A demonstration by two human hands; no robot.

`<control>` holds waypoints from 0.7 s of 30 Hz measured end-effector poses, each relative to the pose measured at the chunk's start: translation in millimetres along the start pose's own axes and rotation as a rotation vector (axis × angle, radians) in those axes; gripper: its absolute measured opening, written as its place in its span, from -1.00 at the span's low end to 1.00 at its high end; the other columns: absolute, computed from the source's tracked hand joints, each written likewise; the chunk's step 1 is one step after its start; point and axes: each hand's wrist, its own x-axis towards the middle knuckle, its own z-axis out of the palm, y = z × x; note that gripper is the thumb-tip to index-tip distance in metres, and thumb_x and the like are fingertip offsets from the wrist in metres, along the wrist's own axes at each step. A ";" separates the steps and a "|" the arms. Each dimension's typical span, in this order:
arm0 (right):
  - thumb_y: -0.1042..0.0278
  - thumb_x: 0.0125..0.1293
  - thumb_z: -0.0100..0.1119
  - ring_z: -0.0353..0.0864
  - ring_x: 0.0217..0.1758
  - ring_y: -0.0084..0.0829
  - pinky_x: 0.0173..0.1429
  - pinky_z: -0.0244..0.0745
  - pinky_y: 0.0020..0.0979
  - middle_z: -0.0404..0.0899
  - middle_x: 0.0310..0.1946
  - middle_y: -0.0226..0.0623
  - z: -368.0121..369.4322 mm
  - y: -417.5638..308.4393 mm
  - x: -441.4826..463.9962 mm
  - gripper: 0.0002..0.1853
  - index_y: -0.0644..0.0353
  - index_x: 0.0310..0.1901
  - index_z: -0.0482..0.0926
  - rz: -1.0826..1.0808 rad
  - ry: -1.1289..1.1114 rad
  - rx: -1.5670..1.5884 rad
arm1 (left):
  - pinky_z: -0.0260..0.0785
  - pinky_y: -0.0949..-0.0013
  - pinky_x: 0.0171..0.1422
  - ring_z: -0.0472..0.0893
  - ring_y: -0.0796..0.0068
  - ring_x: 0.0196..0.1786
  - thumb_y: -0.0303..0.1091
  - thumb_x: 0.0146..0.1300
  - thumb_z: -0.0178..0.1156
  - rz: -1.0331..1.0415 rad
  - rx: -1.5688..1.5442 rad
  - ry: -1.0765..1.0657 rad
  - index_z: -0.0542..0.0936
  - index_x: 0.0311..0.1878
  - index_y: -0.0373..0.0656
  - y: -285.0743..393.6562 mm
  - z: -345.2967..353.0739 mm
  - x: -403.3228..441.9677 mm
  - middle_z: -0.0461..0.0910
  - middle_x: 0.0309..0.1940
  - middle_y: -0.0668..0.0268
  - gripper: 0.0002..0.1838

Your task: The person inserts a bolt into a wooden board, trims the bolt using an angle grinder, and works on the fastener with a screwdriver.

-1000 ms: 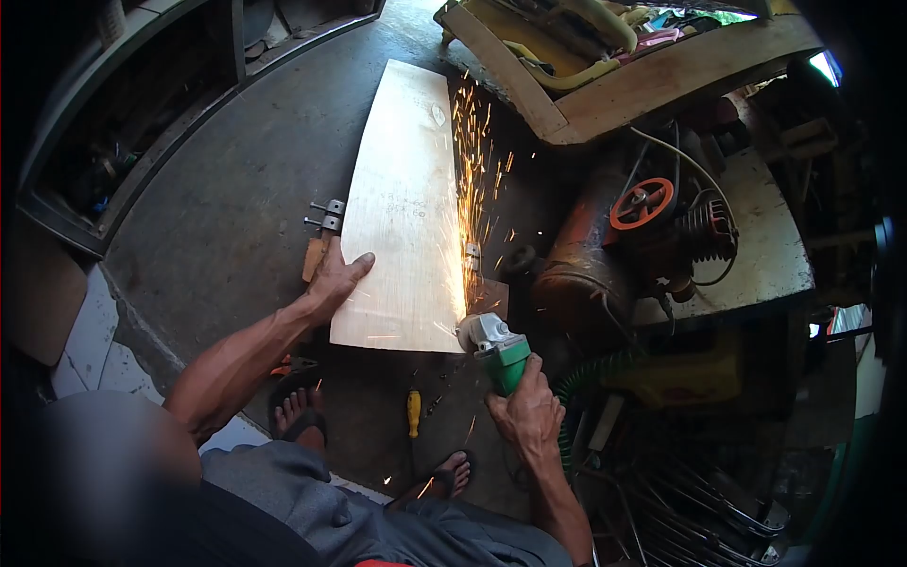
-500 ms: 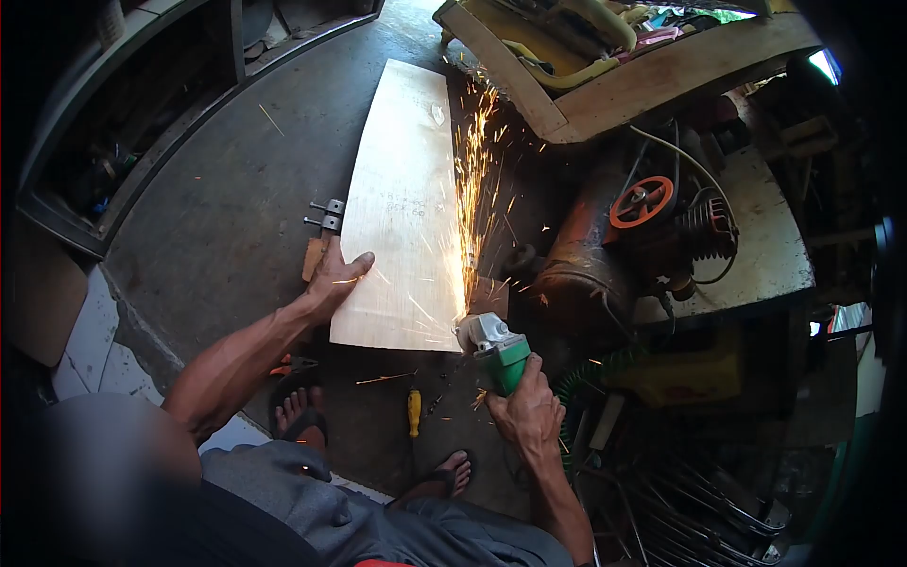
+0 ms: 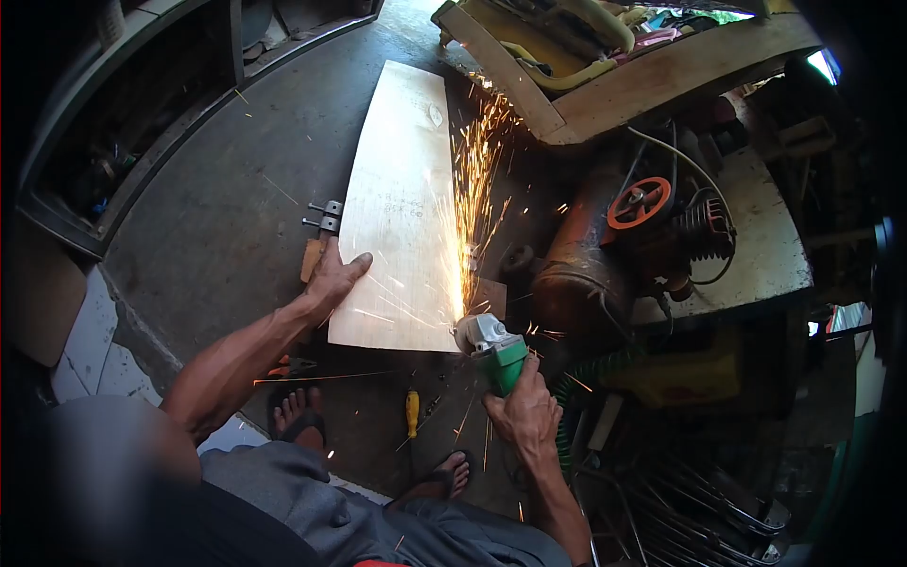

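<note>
While the right hand (image 3: 527,413) grips the angle grinder (image 3: 499,355) (its disc is hard to see) at the near right corner of the pale board (image 3: 397,208), the left hand (image 3: 331,282) clasps the opposite edge.

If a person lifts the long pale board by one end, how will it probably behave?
The pale board will probably stay stiff, since its face shows no sag. It may tip or twist if lifted at one end, being long and much wider than the left hand at its edge. It looks wooden, so probably not very fragile.
</note>
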 end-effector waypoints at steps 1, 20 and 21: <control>0.10 0.11 0.36 0.68 -0.12 0.36 -0.03 0.59 0.25 0.60 -0.11 0.25 0.9 0.3 0.7 -0.16 0.32 0.36 0.25 -0.009 0.011 0.006 | 0.52 0.17 0.24 0.60 0.28 0.14 -0.24 0.50 0.22 -0.020 0.012 0.003 0.27 0.40 -0.26 3.1 -0.1 -0.7 0.52 0.18 0.04 -0.44; 0.10 0.11 0.39 0.68 -0.10 0.36 -0.01 0.59 0.24 0.59 -0.08 0.26 1.0 1.3 2.3 -0.12 0.33 0.40 0.23 -0.016 -0.007 0.012 | 0.41 0.07 0.37 0.52 0.14 0.32 -0.14 0.44 0.25 -0.106 -0.026 0.005 0.28 0.41 -0.31 16.4 0.0 -5.3 0.46 0.29 -0.05 -0.35; 0.10 0.11 0.39 0.68 -0.10 0.36 -0.01 0.59 0.24 0.59 -0.08 0.26 0.8 1.2 2.3 -0.12 0.33 0.40 0.23 -0.015 -0.007 0.012 | 0.41 0.07 0.37 0.52 0.14 0.32 -0.14 0.44 0.25 -0.106 -0.026 0.004 0.28 0.41 -0.31 16.0 -0.2 -5.7 0.46 0.29 -0.05 -0.35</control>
